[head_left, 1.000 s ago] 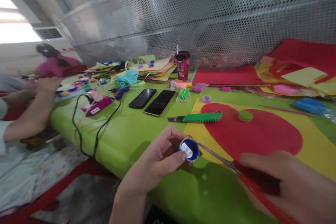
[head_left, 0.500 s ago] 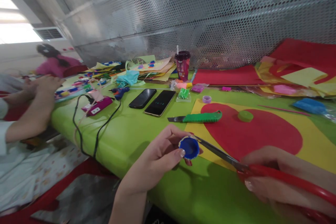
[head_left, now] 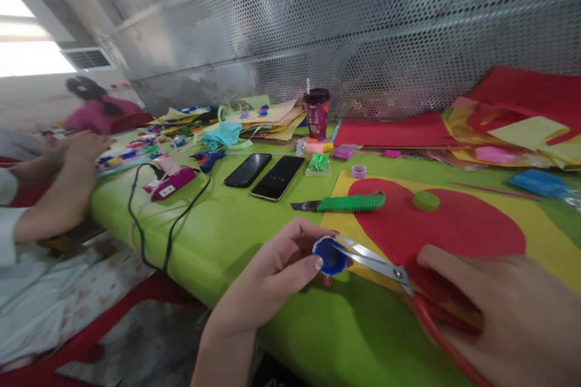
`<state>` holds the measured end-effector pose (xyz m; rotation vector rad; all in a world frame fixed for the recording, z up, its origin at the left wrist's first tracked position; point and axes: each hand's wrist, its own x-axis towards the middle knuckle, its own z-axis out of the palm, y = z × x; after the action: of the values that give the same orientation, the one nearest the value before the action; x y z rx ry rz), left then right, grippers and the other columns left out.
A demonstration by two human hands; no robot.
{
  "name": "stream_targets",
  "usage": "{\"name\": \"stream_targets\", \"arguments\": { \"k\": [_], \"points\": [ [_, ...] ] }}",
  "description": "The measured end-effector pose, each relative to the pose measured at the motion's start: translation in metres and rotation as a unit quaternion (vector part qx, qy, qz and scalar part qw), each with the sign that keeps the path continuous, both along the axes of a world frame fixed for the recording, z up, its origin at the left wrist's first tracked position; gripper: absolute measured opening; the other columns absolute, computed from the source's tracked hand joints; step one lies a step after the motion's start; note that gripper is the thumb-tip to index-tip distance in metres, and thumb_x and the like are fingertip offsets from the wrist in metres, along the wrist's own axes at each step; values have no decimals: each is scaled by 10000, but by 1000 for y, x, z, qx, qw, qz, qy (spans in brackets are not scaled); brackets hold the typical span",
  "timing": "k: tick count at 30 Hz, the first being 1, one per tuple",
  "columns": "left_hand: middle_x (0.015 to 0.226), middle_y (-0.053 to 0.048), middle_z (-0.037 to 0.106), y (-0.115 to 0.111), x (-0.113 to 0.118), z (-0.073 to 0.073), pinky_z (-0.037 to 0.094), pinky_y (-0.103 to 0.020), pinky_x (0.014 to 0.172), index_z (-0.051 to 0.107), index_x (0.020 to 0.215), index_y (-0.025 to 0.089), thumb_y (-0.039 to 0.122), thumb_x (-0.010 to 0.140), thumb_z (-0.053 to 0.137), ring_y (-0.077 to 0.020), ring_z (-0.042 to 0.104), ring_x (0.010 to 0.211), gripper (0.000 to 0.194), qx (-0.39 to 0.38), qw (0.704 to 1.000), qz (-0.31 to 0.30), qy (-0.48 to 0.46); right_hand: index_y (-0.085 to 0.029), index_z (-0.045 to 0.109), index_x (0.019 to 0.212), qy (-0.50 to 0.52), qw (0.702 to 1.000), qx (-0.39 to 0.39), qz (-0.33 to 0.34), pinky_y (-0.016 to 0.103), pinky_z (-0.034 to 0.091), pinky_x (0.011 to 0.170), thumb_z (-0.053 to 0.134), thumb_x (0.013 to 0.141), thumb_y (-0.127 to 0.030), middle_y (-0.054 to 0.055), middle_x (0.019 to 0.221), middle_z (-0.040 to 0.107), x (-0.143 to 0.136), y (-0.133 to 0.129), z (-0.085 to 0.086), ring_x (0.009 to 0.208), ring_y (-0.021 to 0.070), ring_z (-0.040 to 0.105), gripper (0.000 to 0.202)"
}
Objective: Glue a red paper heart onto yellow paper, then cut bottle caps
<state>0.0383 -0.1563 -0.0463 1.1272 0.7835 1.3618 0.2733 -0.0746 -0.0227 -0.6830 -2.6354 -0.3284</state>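
Between the thumb and fingers of my left hand is a small blue bottle cap, its hollow side facing me and its rim ragged and pale in places. My right hand grips red-handled scissors. Their blades are slightly apart, with the tips at the cap's upper right rim, one blade reaching over its opening. Beyond my hands, a green utility knife with its blade out lies partly on yellow paper. A red paper heart carries a green cap.
Two phones lie behind my left hand. Left of them are a purple power strip with black cords and a blue glue gun. A lidded cup stands near the perforated metal panel. Another person's arms rest at the left.
My right hand has turned the scissors, and their blades have parted, one now over the cap's opening. My left hand still holds the cap, slightly tilted from before.
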Motion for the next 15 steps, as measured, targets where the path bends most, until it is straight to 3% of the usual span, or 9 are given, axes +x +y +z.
{"name": "stream_targets", "arguments": {
  "k": [7,13,15],
  "points": [
    [918,-10,684,-1,-1,0,475,-137,685,638,1054,207,279,855,656,-68,607,759,213,-6,1000,-2,-1,-288,416,707,1,999,49,20,283,157,354,417,748,-187,-67,386,489,3,0,-6,239,203,465,109],
    [887,-14,700,0,1,3,484,-140,671,664,1042,202,285,836,676,-78,624,750,223,-14,1000,2,-16,-286,448,648,-1,999,-21,29,272,243,316,418,744,-160,-67,398,504,1,-4,-5,260,149,463,161],
    [865,-15,699,0,2,4,485,-143,667,675,1033,197,286,829,682,-89,634,767,223,-17,1000,6,-20,-286,467,613,1,998,-57,-4,248,279,314,442,761,-196,-69,404,504,3,-5,-8,282,126,461,175]
  ]
}}
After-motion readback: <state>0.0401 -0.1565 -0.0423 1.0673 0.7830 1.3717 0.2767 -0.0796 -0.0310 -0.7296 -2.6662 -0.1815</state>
